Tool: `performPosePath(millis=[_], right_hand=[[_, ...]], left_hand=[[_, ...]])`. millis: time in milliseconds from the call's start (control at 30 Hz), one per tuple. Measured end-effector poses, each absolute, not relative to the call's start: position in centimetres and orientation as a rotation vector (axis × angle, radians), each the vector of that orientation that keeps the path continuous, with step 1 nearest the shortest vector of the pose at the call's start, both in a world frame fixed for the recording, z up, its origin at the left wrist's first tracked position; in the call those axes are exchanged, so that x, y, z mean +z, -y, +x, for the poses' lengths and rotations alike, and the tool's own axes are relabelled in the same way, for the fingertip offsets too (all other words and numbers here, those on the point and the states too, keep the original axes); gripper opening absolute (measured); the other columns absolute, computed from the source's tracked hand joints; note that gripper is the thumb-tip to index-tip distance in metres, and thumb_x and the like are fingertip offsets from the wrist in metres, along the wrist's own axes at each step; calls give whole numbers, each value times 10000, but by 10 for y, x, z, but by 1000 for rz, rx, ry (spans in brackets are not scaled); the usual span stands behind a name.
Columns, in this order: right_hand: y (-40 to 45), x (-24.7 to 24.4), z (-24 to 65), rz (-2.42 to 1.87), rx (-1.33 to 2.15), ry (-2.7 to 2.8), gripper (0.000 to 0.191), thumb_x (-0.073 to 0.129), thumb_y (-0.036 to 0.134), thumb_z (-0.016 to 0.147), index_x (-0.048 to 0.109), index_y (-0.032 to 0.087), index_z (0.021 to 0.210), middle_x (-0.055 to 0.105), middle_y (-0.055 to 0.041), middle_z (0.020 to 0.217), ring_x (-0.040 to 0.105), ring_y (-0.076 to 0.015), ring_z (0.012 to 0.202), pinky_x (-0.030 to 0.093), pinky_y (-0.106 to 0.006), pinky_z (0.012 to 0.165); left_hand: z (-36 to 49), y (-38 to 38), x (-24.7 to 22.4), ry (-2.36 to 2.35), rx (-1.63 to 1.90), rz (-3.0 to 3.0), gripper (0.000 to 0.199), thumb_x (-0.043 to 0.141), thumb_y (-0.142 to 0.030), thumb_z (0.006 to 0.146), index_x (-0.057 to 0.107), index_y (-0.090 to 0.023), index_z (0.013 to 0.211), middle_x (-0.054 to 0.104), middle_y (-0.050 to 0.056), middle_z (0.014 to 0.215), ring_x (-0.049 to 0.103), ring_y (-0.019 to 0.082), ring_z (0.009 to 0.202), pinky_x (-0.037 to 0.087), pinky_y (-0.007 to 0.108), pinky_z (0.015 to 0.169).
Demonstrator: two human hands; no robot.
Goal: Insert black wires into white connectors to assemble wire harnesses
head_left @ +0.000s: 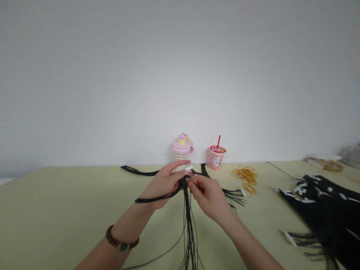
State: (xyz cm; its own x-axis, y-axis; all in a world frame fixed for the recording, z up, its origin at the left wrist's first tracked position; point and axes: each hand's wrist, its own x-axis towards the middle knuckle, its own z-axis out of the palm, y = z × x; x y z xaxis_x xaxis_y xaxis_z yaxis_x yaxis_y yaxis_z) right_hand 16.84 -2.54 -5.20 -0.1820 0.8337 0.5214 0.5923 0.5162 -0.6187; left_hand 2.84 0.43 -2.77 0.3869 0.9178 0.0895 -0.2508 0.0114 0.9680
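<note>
Head cam gives us a bundle of thin black wires lifted over the table, right between our hands. We'd call it light, floppy stuff: the strands droop straight down and look easy to tangle, so the gathered spot by the small white connector seems the best place to take hold. They look thin and slightly glossy, with a thicker length running off to the left. Our left hand is closed around the bundle, fingers curled over it, while our right hand pinches in at the same spot. A beaded bracelet sits on the left wrist. Further out on the pale green table we've got another wire bunch, loose rubber bands, a pink cupcake-shaped container, a pink cup with a red straw, and a black heap of wires off to the right.
</note>
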Motion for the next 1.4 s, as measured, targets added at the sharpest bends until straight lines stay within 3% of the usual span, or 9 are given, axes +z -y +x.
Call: performPosePath(millis=[100,200,367,467,633,767,900,1100,1400], right_hand=[[25,-52,173,-1158,528,1873,66,462,149,759,523,167,775,562,17,607,478,-85,525,314,-180,499],[25,-46,183,-1022,830,1793,184,490,123,711,496,178,886,508,59,552,398,-60,455,274,-165,455],[30,-22,218,-756,1289,1413,65,517,157,699,573,134,673,389,66,432,300,-32,398,184,-167,406],[36,-10,243,-599,1432,1210,86,554,193,667,610,133,641,463,32,456,336,-30,391,233,-174,403],[43,0,274,-527,1290,975,127,662,173,590,656,161,716,499,38,542,339,-7,431,296,-131,406],[44,5,288,-485,1109,908,76,624,236,691,644,221,763,457,41,579,315,-19,443,321,-130,409],[45,10,295,-545,903,972,103,554,284,769,644,266,816,518,-13,769,335,-38,473,312,-160,389],[49,5,268,-713,589,1091,143,665,223,664,672,191,803,520,0,597,427,-59,482,341,-171,405],[33,-46,174,-1078,490,1749,249,500,296,796,628,127,665,457,23,492,386,-61,440,260,-170,402]], left_hand=[[29,-7,-29,-741,1093,1203,330,623,-193,690,602,-124,1012,681,77,802,621,126,688,461,216,646],[28,-12,-31,-738,1124,1120,247,635,-169,663,634,-111,903,681,71,756,635,144,693,492,249,699],[20,-19,-29,-748,1149,1053,187,637,-171,654,649,-126,835,682,77,777,650,181,724,513,303,747],[14,-23,-27,-740,1182,1046,143,632,-177,656,659,-135,790,678,73,762,642,177,717,515,307,743],[11,-27,-27,-796,1243,1160,118,634,-244,669,655,-130,695,670,69,759,620,143,677,513,277,723],[11,-29,-29,-862,1299,1148,150,631,-267,676,636,-120,701,653,52,688,619,132,635,523,275,687],[12,-28,-29,-946,1359,1156,166,654,-268,650,612,-111,683,635,29,623,614,118,561,522,254,614],[12,-24,-27,-1003,1360,1258,239,650,-329,651,586,-102,610,620,34,552,583,114,457,468,215,476],[25,-5,-24,-961,1144,1286,267,574,-336,713,562,-105,578,572,16,456,541,102,398,389,190,411]])
